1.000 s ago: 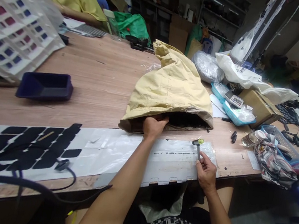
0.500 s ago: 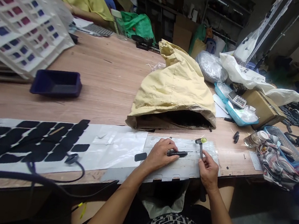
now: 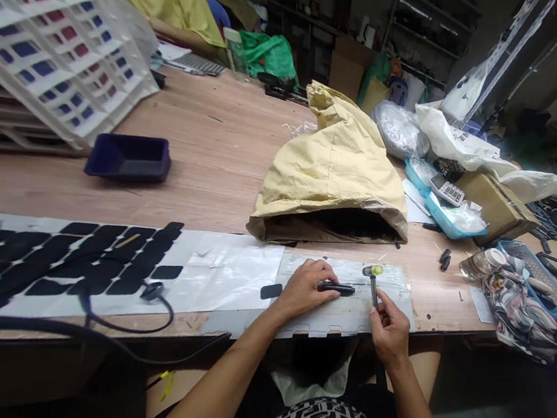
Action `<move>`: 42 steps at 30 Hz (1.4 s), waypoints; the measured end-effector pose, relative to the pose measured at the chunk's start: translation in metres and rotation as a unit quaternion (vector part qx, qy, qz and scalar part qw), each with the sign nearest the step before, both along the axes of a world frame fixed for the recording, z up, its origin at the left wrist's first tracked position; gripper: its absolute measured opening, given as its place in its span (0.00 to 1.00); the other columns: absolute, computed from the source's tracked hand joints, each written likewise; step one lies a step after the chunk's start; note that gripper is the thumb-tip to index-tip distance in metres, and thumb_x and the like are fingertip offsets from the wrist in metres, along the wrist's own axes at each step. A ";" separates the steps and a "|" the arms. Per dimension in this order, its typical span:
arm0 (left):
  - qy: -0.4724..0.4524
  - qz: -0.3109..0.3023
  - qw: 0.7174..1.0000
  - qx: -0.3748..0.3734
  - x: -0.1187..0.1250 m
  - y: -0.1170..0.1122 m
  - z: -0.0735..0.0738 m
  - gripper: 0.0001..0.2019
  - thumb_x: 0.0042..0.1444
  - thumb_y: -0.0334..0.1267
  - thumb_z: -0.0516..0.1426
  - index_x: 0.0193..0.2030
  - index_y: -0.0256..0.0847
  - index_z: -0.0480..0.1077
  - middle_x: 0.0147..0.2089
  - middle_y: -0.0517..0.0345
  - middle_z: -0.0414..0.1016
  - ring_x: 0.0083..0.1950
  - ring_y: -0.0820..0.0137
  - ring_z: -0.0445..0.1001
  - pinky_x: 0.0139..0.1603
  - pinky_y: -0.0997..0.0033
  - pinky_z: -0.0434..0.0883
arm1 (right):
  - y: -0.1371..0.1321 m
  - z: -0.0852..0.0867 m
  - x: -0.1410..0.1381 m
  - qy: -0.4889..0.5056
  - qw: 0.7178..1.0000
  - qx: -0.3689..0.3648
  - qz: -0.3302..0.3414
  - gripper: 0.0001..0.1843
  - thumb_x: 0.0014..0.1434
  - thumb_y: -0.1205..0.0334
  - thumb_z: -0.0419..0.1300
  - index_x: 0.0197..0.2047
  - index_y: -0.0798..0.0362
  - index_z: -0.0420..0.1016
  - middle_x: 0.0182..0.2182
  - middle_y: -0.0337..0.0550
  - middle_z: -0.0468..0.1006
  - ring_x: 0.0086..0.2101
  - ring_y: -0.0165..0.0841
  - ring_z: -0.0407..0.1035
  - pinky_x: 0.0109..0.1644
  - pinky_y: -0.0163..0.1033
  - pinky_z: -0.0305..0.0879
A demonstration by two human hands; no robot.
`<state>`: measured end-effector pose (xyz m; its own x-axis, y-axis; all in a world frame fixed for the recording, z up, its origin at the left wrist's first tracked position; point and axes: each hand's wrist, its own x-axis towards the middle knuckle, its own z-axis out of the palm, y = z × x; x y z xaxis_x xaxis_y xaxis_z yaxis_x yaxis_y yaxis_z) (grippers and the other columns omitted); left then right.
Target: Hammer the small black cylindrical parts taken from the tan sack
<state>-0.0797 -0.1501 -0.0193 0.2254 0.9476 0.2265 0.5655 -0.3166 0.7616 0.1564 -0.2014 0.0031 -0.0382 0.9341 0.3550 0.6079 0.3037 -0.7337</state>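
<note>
My left hand (image 3: 307,286) is closed on a slim black handle-like piece (image 3: 342,289), held low over a grey board (image 3: 295,327) at the table's front edge. What exactly the piece is, I cannot make out. In my right hand (image 3: 389,329) is a small hammer (image 3: 374,288), gripped by its shaft. Its head, with one yellowish face, is raised just right of the black piece and apart from it. A black rounded patch (image 3: 270,291) lies left of my left wrist, by the edge of a white sheet (image 3: 230,277).
Beyond my hands lies a yellow cloth bag (image 3: 338,169), its mouth towards me. Rows of black patches (image 3: 97,249) and a cable (image 3: 160,316) are at left, near a dark blue tray (image 3: 129,158). A jar (image 3: 482,264) and blue basket (image 3: 537,275) stand right. A yellow-sleeved person sits opposite.
The whole view has shifted, so the table's things appear slightly further right. Both hands keep their holds on the black piece and the hammer, in nearly the same poses.
</note>
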 end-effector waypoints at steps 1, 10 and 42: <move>-0.002 -0.002 1.000 0.000 0.000 0.000 0.000 0.07 0.52 0.40 0.66 0.39 0.46 0.78 0.44 0.57 0.76 0.47 0.61 0.68 0.52 0.59 0.66 | -0.005 0.003 -0.003 -0.007 1.000 0.003 0.013 0.22 0.62 0.62 0.59 0.57 0.59 0.77 0.27 0.39 0.73 0.20 0.26 0.62 0.24 0.32 0.64; -0.014 0.005 1.000 -0.004 -0.001 -0.001 -0.001 0.07 0.52 0.39 0.66 0.39 0.46 0.79 0.45 0.57 0.77 0.48 0.61 0.68 0.52 0.60 0.66 | -0.025 0.021 -0.026 -0.077 0.985 0.097 0.119 0.24 0.61 0.69 0.58 0.59 0.53 0.77 0.40 0.50 0.84 0.35 0.39 0.79 0.41 0.42 0.78; -0.053 -0.195 0.978 -0.048 -0.013 -0.034 0.026 0.05 0.51 0.41 0.68 0.35 0.48 0.80 0.55 0.54 0.74 0.60 0.57 0.66 0.63 0.56 0.65 | 0.023 -0.006 0.010 0.108 0.991 -0.074 -0.032 0.23 0.60 0.57 0.61 0.56 0.59 0.78 0.27 0.37 0.70 0.25 0.29 0.63 0.27 0.33 0.63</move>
<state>-0.0922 -0.1846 0.0064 0.5546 0.8117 0.1831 0.3321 -0.4177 0.8457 0.1664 -0.1781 -0.0025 0.0841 0.9748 0.2066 0.4466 0.1484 -0.8823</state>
